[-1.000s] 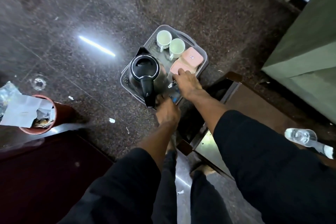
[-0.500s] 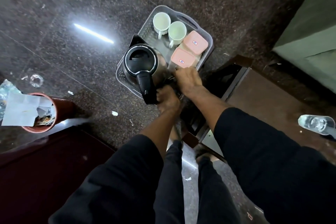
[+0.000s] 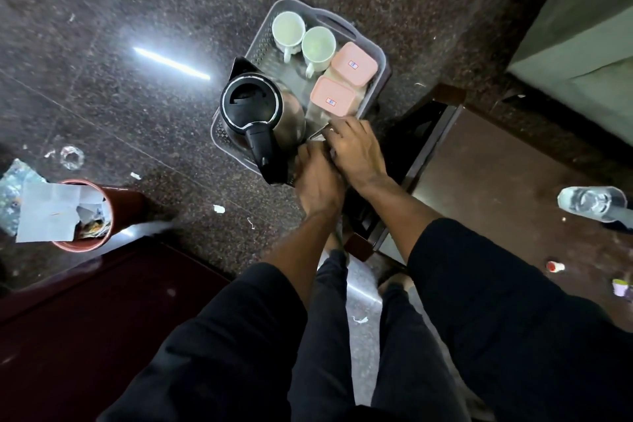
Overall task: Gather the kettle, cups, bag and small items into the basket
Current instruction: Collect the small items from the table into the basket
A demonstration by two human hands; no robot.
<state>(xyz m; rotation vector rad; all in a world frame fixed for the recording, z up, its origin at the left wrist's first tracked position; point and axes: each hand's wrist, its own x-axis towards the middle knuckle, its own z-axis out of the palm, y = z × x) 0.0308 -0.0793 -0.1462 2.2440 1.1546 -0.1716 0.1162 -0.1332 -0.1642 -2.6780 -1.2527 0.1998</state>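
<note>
grey basket (image 3: 375,58) on the floor at twelve o'clock holds the kettle (image 3: 255,106), two cups (image 3: 303,36), pink boxes (image 3: 342,80). left hand (image 3: 318,181) and right hand (image 3: 356,151) meet at its near rim (grip hidden; cannot tell). lift level so the kettle stays upright.

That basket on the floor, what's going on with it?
A person is bent over the grey basket, both hands at its near corner. The kettle, two white cups and two pink-lidded boxes already sit inside. The left hand and right hand are side by side there, working on something small that I cannot make out.
</note>
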